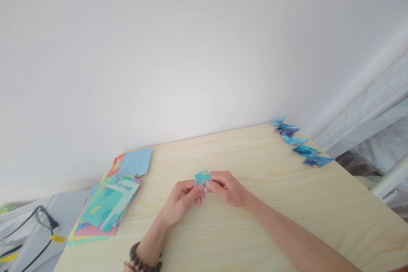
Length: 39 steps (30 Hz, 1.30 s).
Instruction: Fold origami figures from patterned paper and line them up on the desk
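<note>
A small folded square of teal-green origami paper (202,177) is held up between my two hands over the table. My left hand (182,199), with a dark beaded bracelet on its wrist, pinches the lower left part between thumb and fingers. On the paper's right edge, my right hand (228,188) is closed in a pinch. Crease lines and a pale green patch show on the upward face. The fingers cover the paper's lower and right edges.
Several blue folded paper figures (296,141) stand in a row along the table's right edge. At the left lie a stack of patterned paper sheets (108,204) and a creased blue sheet (135,162). Black cables (47,221) lie beyond the table's left edge. A white wall (197,51) rises behind.
</note>
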### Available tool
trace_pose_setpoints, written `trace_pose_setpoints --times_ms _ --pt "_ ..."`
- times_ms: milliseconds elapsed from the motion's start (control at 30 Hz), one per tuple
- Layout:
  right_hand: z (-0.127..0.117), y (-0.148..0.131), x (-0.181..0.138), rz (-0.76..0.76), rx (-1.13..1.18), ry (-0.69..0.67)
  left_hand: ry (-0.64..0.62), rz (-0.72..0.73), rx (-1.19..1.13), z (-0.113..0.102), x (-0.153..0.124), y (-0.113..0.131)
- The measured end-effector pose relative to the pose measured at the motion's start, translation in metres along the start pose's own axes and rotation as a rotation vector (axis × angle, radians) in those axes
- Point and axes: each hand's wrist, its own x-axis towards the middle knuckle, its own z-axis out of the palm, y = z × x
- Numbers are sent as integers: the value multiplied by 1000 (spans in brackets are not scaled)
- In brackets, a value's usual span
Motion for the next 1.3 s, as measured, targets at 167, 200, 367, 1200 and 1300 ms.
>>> trace_pose_setpoints --times_ms 167,200,367,1200,1300 --pt "-2 -3 0 52 162 -87 -12 58 3 3 -1 0" --pt "-3 -3 0 63 185 -121 -45 66 2 4 -1 0" --pt "-7 -3 0 100 183 -206 -145 71 82 1 -3 1" --pt "0 -5 0 94 160 -121 -99 60 145 6 -1 2" --pt "0 -4 0 102 174 -130 -83 58 133 6 -1 2"
